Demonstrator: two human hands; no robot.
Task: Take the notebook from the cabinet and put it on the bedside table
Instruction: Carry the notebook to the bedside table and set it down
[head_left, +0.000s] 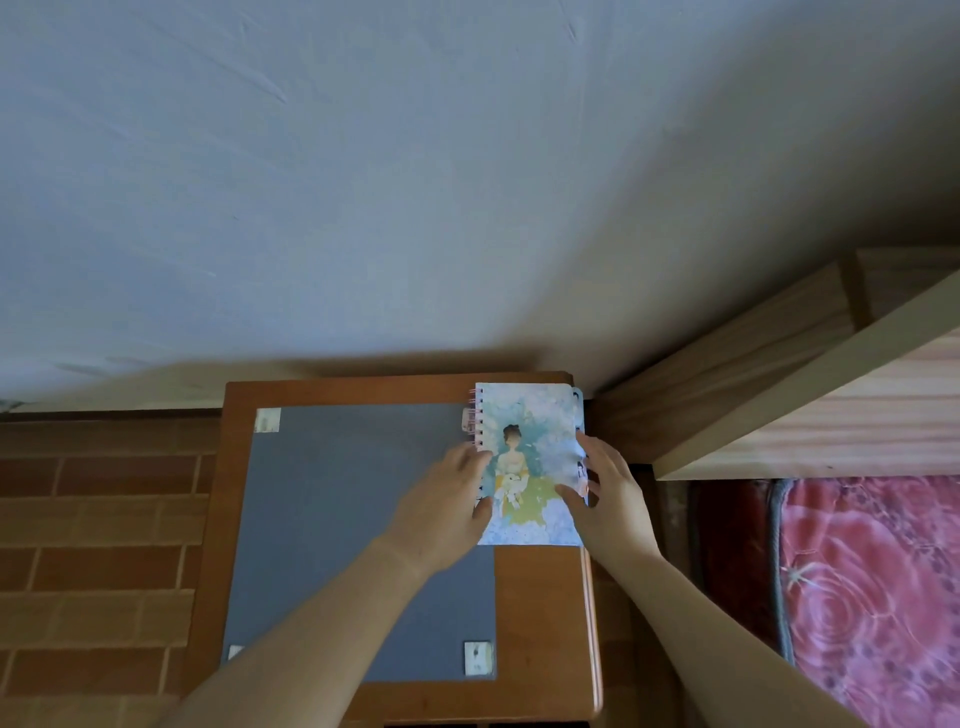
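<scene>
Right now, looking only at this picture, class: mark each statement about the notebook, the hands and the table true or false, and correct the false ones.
1. The notebook lies on the bedside table. True.
2. Only one hand touches it. False: the left hand and right hand both do.
3. Its spiral binding is on the left edge. True.
4. It sits at the table's near left corner. False: far right corner.
5. A grey mat covers part of the tabletop. True.

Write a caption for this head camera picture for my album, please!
Both hands, left and right, set a spiral notebook on the bedside table beside the bed.
</scene>
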